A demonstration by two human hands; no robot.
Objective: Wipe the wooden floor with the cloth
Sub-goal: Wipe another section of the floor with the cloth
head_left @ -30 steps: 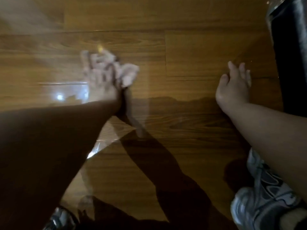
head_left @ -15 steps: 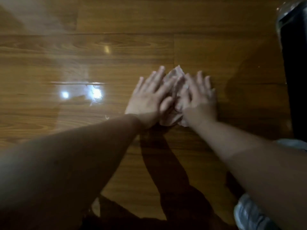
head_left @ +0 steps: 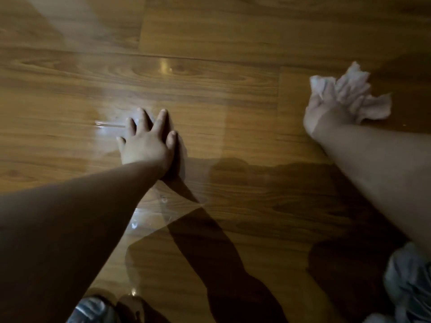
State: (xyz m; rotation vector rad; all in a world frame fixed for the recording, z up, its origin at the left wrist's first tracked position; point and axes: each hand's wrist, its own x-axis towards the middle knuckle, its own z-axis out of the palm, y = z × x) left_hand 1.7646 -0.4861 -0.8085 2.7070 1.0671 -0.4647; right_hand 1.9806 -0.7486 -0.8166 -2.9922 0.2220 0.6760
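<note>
Crumpled white cloth, bunched at far right, apparently touching glossy brown wooden floor

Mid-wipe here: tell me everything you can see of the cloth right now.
The cloth is pale, whitish with a faint pink tint, soft fabric by its look, crumpled into a loose bunch with ragged edges sticking out. It lies at the right of the view on the wooden floor, gathered around the fingers of the right hand, which holds it. That area is blurred, so weave and dirt cannot be told. Nothing else touches it.
</note>
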